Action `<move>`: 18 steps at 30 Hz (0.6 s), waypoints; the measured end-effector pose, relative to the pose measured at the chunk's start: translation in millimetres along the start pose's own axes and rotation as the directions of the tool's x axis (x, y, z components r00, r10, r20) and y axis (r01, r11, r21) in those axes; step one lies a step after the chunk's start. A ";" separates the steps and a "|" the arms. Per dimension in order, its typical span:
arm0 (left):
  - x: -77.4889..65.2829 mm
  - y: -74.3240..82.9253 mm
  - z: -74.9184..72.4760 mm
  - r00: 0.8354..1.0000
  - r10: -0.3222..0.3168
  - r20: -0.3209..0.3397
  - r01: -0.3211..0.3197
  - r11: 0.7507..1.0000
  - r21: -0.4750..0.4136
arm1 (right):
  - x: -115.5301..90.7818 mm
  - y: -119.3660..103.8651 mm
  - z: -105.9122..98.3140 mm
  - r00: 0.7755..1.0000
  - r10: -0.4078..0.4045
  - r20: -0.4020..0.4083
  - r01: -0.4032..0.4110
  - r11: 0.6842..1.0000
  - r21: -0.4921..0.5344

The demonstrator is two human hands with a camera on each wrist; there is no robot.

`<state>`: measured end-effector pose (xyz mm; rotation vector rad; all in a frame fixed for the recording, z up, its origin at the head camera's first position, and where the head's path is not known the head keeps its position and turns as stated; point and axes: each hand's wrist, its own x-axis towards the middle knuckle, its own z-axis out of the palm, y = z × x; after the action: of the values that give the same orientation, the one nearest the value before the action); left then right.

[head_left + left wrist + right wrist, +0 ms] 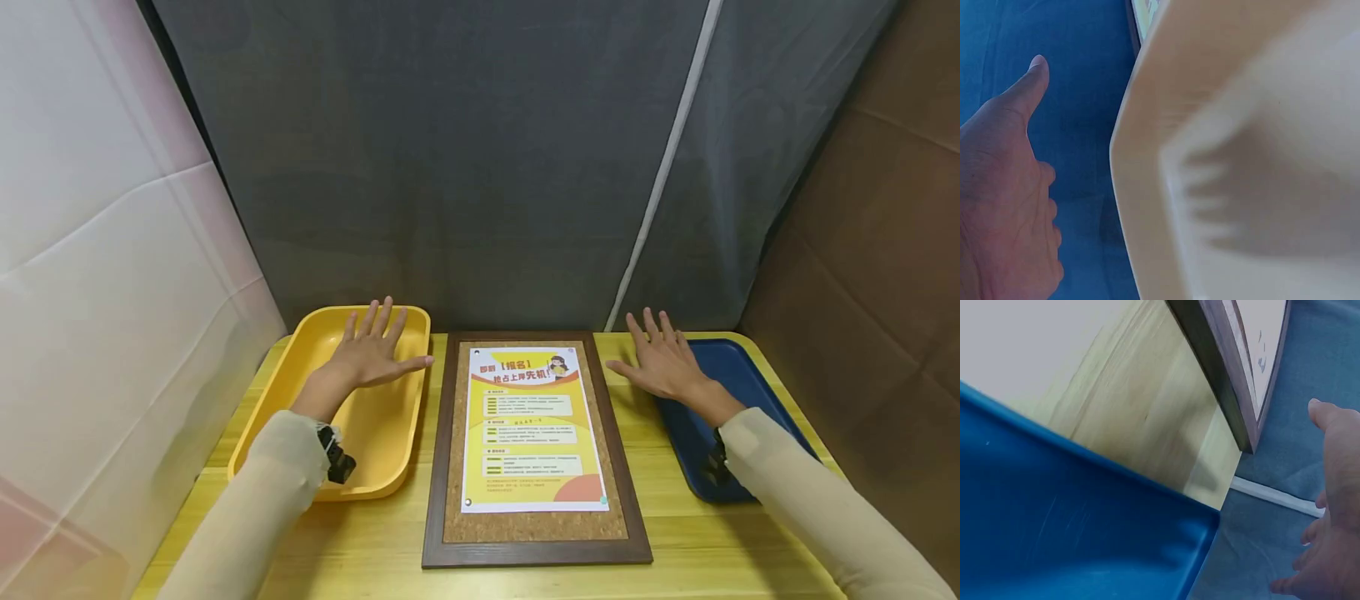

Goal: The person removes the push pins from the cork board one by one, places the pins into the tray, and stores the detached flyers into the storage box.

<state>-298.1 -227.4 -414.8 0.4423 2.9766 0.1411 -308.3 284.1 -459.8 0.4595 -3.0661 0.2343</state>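
My left hand (367, 357), fingers spread, hovers above the yellow tray (393, 433) on the left and holds nothing. In the left wrist view that hand (1007, 200) shows at the left, and its shadow falls inside the tray. My right hand (663, 362) is also spread and bare, over the inner far edge of the blue tray (750, 392). Between the trays lies a dark-framed cork board (536, 529). Pinned to it by its corners is a yellow-and-white poster (532, 442) with printed text and a small cartoon figure. Neither hand touches the board.
Everything stands on a light wooden table (360, 550). A dark grey cloth (450, 167) hangs behind its far edge, with a white strip (675, 150) running down it. White sheeting (135, 275) borders the left side, brown sheeting (870, 242) the right.
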 end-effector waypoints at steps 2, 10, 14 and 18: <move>-0.7 3.9 -0.3 1.000 0.008 -0.004 -0.008 1.000 -0.007 | 1.2 -2.2 0.6 1.000 -0.001 0.000 0.001 1.000 0.001; -2.6 21.8 2.4 0.998 0.046 -0.033 -0.046 0.999 0.000 | 8.2 -13.3 3.5 1.000 -0.013 -0.013 0.013 1.000 -0.001; -0.8 32.3 6.2 0.998 0.053 -0.025 -0.053 0.998 0.017 | 12.3 -19.5 4.8 1.000 -0.019 -0.015 0.019 1.000 0.014; -0.5 45.1 7.2 0.998 0.065 -0.026 -0.065 0.998 0.016 | 15.3 -25.1 6.8 1.000 -0.025 -0.018 0.026 0.999 0.032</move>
<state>-283.9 -184.0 -416.8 0.5434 2.9927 0.1321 -315.6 254.9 -462.1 0.4950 -3.0415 0.2858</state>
